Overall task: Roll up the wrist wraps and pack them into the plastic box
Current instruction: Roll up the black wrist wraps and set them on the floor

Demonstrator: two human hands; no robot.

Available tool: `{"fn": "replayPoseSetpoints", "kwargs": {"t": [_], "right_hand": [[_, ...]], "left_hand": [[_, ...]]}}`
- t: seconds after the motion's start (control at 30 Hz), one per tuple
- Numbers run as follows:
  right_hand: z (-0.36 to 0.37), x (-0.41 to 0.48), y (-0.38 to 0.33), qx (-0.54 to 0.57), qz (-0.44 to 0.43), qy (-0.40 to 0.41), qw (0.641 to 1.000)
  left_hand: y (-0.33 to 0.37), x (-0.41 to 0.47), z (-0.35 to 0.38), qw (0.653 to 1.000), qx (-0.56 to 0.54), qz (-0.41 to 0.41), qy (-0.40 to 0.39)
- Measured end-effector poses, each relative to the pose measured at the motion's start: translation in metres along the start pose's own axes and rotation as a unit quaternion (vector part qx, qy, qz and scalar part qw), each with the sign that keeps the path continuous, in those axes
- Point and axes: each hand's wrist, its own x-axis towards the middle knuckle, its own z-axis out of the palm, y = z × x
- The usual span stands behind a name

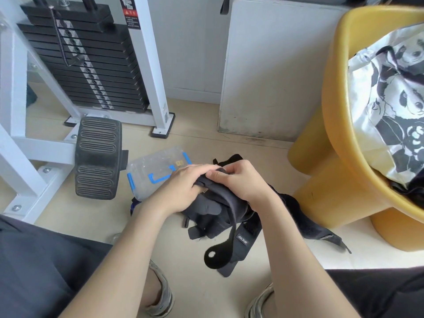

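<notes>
A dark grey wrist wrap is held up over the floor between both hands. My left hand grips its upper end from the left, and my right hand pinches the same end from the right with thumb on top. The wrap's tail hangs down to a black thumb loop. Beneath lies a pile of dark gloves and more wraps. The clear plastic box with blue latches sits on the floor just behind my left hand, lid closed.
A white weight machine with a black foot pedal stands at the left. A yellow plastic chair holding a panda-print bag fills the right. A white panel leans behind. My knees and shoes frame the bottom.
</notes>
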Motion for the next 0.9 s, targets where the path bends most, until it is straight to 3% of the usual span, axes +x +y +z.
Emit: {"fn": "replayPoseSetpoints", "kwargs": {"t": [0.17,0.3,0.4,0.5,0.6,0.7,0.83,0.9], "right_hand": [[-0.022,-0.006,0.002,0.133,0.067,-0.093,0.984],[-0.031,-0.01,-0.005,0.237,0.026,-0.111,0.965],[-0.03,-0.009,-0.01,0.294,-0.023,-0.105,0.95],[-0.023,-0.005,-0.014,0.287,-0.044,-0.085,0.953],[-0.012,-0.002,-0.011,0.216,-0.03,-0.074,0.973],[-0.002,-0.002,-0.008,0.23,-0.026,-0.116,0.966],[0.009,0.0,-0.004,0.252,-0.003,-0.152,0.956],[0.016,0.0,0.002,0.247,0.009,-0.15,0.957]], "left_hand": [[-0.012,-0.002,0.004,0.997,-0.07,-0.028,-0.003],[-0.034,-0.006,0.02,0.969,-0.214,-0.117,-0.034],[-0.059,-0.012,0.039,0.958,-0.182,-0.21,-0.065],[-0.075,-0.024,0.06,0.938,-0.198,-0.267,-0.1],[-0.084,-0.039,0.083,0.865,-0.328,-0.334,-0.181],[-0.091,-0.05,0.095,0.805,-0.366,-0.372,-0.284],[-0.096,-0.057,0.098,0.782,-0.357,-0.381,-0.342],[-0.096,-0.055,0.096,0.796,-0.325,-0.388,-0.333]]}}
